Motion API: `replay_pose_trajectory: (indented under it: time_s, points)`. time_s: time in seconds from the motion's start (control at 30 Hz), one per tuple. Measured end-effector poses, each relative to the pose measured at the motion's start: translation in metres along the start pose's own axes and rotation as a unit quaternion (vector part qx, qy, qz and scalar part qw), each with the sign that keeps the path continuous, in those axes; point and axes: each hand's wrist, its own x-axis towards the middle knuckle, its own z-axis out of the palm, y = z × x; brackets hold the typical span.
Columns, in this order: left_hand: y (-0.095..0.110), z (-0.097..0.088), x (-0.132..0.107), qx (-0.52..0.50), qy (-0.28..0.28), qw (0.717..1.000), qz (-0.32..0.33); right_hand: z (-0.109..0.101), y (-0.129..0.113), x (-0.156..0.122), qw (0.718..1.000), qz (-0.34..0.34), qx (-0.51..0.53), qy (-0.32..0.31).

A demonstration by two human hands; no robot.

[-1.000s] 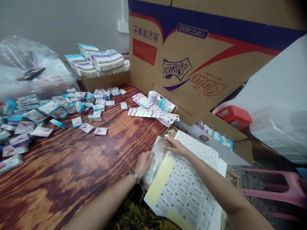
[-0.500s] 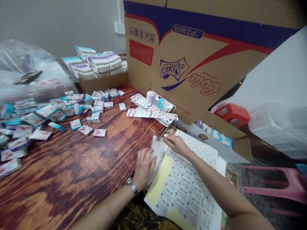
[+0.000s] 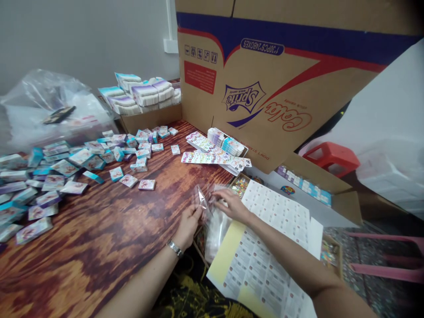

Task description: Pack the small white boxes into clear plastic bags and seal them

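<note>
The left hand (image 3: 188, 226) has now lifted a clear plastic bag (image 3: 216, 232) upright, its fingers pinching the top corner, while the right hand (image 3: 233, 206) grips the upper edge; the bag hangs past the near edge of the wooden bench (image 3: 99, 229), beside the printed sticker sheets (image 3: 274, 265)

Sticker sheet (image 3: 265, 269) cut off below, clear plastic bag (image 3: 215, 234) blurred
</note>
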Motion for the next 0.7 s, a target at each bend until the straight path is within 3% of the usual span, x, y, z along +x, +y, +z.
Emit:
replay_pose_trajectory:
  time_s: [0.1, 0.23, 0.5, 0.7]
  points:
    - [0.003, -0.016, -0.002, -0.006, -0.006, 1.000, -0.018, 0.017, 0.018, -0.018, 0.975, -0.084, -0.203, -0.015]
    - [0.014, -0.055, -0.001, 0.022, 0.013, 1.000, -0.014, 0.036, 0.039, -0.031, 0.931, -0.103, -0.350, -0.026]
    - [0.028, -0.153, 0.005, 0.130, 0.090, 0.987, -0.015, 0.035, 0.066, -0.042, 0.897, -0.129, -0.422, -0.013]
    - [0.030, -0.215, -0.015, 0.152, 0.186, 0.969, -0.055, 0.033, 0.081, -0.061, 0.895, -0.101, -0.434, -0.014]
